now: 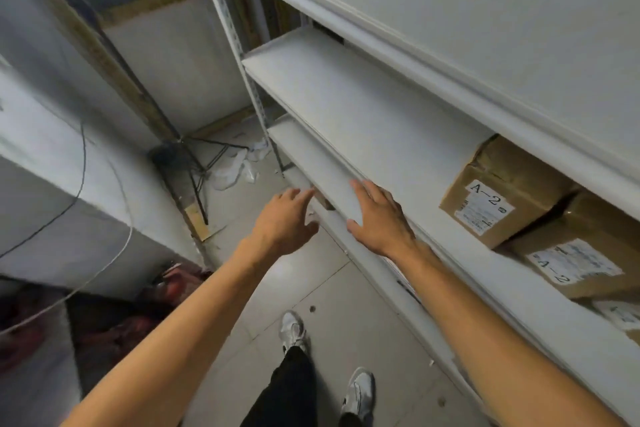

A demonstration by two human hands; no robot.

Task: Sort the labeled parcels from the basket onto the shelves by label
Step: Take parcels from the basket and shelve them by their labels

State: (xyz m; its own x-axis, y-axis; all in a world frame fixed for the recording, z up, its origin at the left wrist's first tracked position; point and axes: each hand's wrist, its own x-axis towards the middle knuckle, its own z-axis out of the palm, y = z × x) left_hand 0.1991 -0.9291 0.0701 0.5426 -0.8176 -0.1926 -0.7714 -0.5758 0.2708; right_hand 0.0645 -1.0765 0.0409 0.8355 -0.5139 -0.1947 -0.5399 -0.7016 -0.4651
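Right hand (379, 218) flat on the front edge of a white shelf (363, 121), fingers straight. Left hand (285, 218) beside it, fingers relaxed, reaching beneath (holding nothing visible). Two A-2 parcels (502, 199) farther right on that shelf.

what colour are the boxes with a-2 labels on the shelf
Brown cardboard boxes, with white labels; seen in the head view.

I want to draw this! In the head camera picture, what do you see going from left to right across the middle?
Tripod stand → left hand → right hand → box labeled A-2 → second A-2 box.
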